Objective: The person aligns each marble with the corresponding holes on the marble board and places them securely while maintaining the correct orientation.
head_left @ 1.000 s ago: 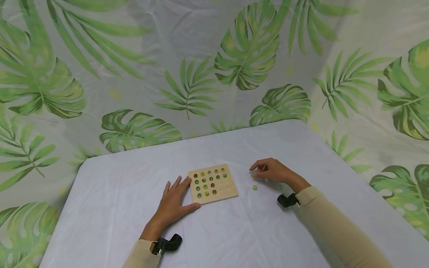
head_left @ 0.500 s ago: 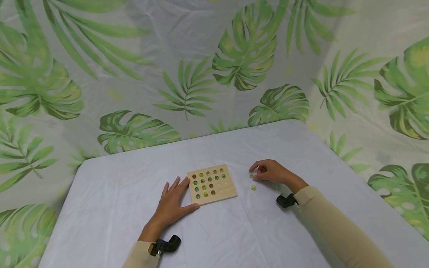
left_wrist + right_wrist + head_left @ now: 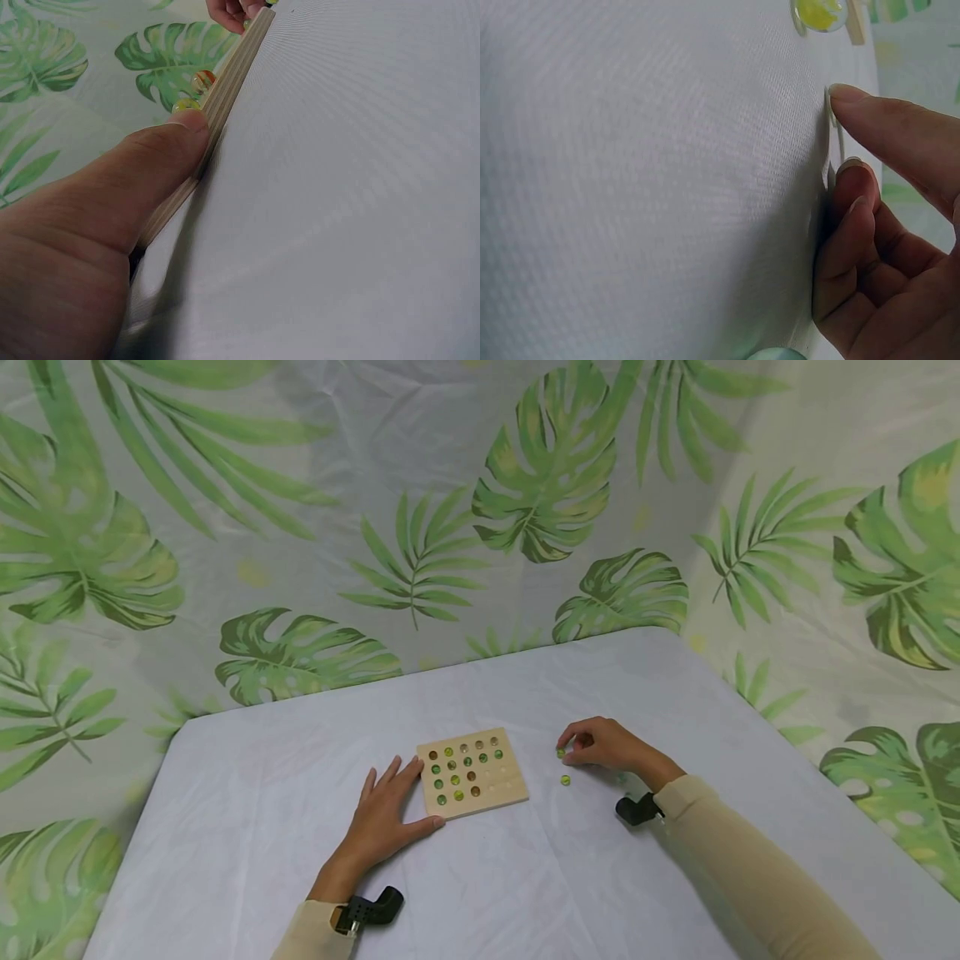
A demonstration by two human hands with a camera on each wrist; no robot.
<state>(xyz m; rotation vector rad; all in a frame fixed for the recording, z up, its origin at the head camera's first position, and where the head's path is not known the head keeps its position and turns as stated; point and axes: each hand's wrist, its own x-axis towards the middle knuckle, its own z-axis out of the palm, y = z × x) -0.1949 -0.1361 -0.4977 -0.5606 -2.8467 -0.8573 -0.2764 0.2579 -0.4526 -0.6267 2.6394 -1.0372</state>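
Note:
My left hand (image 3: 381, 810) lies at the left side of a pale wooden board (image 3: 510, 782), fingers spread. Its fingertips touch the left edge, and the thumb (image 3: 169, 154) presses the front edge beside a yellow marble (image 3: 187, 105). Rows of green, yellow and brown marbles sit in the board's hollows, while several hollows at the right front hold none. Right of the board, my right hand (image 3: 606, 745) pinches a green-yellow marble (image 3: 560, 752) between thumb and forefinger, low over the cloth. In the right wrist view the other fingers are curled and the pinched marble is hidden.
A loose yellow-green marble (image 3: 566, 780) lies on the white cloth in front of the right hand. Another pale green marble (image 3: 776, 354) shows at the bottom of the right wrist view. A leaf-print curtain (image 3: 420, 552) hangs behind the table (image 3: 247, 860).
The right thumb and forefinger have closed on the marble, which shows more clearly now. The left hand and board stay put; the head view has shifted slightly.

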